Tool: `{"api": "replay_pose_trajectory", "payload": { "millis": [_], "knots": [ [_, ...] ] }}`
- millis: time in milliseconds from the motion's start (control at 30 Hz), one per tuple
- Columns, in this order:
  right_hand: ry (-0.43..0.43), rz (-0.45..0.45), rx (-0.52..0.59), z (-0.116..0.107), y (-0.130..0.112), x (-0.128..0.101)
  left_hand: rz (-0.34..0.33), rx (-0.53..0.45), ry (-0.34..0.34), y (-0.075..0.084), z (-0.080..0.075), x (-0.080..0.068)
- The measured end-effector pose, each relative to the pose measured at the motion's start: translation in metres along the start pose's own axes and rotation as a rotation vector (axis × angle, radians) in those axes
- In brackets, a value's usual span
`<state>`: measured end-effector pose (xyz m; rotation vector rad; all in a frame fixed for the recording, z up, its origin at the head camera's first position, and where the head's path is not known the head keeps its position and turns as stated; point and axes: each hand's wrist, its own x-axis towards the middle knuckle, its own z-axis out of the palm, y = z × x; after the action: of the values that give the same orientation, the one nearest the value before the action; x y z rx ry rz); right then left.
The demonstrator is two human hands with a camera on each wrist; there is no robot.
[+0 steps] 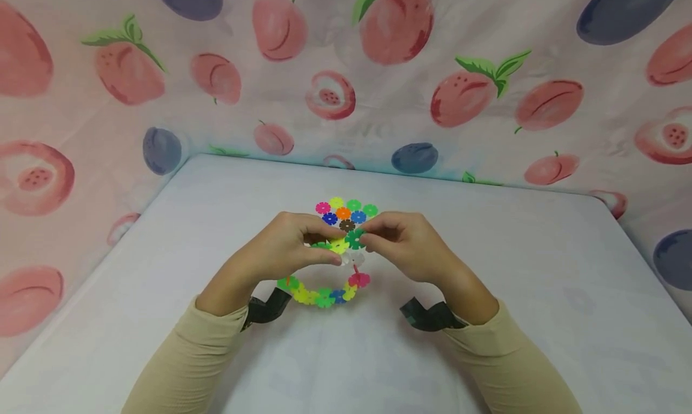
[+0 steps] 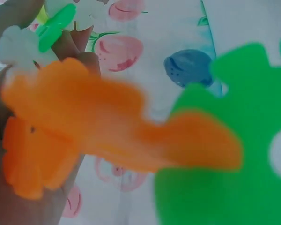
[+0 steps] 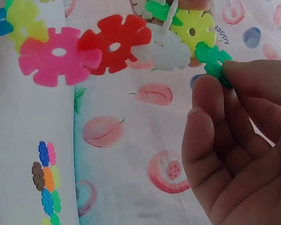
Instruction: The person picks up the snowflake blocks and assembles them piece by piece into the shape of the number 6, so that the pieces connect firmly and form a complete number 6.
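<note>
A looped chain of colourful notched plastic discs (image 1: 324,297) hangs from my left hand (image 1: 283,246), whose thumb and fingers pinch it near a yellow disc (image 1: 339,246). Between thumb and fingertips, my right hand (image 1: 408,246) pinches a green disc (image 3: 215,61), its edge right at that yellow disc. White (image 3: 166,51), red (image 3: 114,44) and pink (image 3: 61,56) discs follow along the chain in the right wrist view. Close to the left wrist camera, a blurred orange disc (image 2: 107,117) and a large green disc (image 2: 192,197) cover part of the left hand.
Beyond the hands, several loose discs lie together on the white table, among them an orange one (image 1: 343,213), a brown one (image 1: 348,225) and a pink one (image 1: 323,208). A fruit-printed cloth (image 1: 378,119) hangs behind the table. Black camera mounts (image 1: 270,306) sit at both wrists.
</note>
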<state>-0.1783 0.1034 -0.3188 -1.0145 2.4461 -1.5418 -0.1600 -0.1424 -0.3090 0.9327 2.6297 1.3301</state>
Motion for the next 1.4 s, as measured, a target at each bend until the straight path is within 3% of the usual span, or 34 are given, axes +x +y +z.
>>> {"api": "replay_pose_trajectory", "payload": {
  "millis": [267,433,533,667,733,900,1100,1233,1400],
  "knots": [
    [0.062,-0.144,-0.096,0.004,0.001,-0.002,-0.025,0.011,0.011,0.002,0.003,0.0],
    [0.034,-0.154,-0.076,0.003,-0.001,-0.002,0.081,0.033,0.002,0.0,0.005,0.0],
    [0.059,-0.206,-0.158,0.003,-0.003,-0.002,0.133,0.039,0.013,-0.001,0.007,0.0],
    [0.136,-0.257,-0.274,0.009,-0.003,-0.001,0.117,0.04,0.061,-0.002,0.009,-0.001],
    [0.144,-0.237,-0.261,0.011,-0.002,-0.001,0.102,0.035,0.07,-0.001,0.009,-0.001],
    [0.087,-0.175,-0.107,0.009,0.001,-0.001,0.117,0.019,0.034,0.001,0.008,-0.002],
    [0.098,-0.16,-0.174,0.012,0.0,0.001,0.057,0.002,0.035,-0.002,0.007,-0.001],
    [0.064,-0.068,-0.093,0.007,-0.001,0.0,0.04,0.0,0.051,-0.002,0.007,-0.001],
    [0.064,-0.064,-0.053,0.001,-0.003,-0.002,0.06,0.063,0.069,0.003,0.006,0.001]
  ]
}}
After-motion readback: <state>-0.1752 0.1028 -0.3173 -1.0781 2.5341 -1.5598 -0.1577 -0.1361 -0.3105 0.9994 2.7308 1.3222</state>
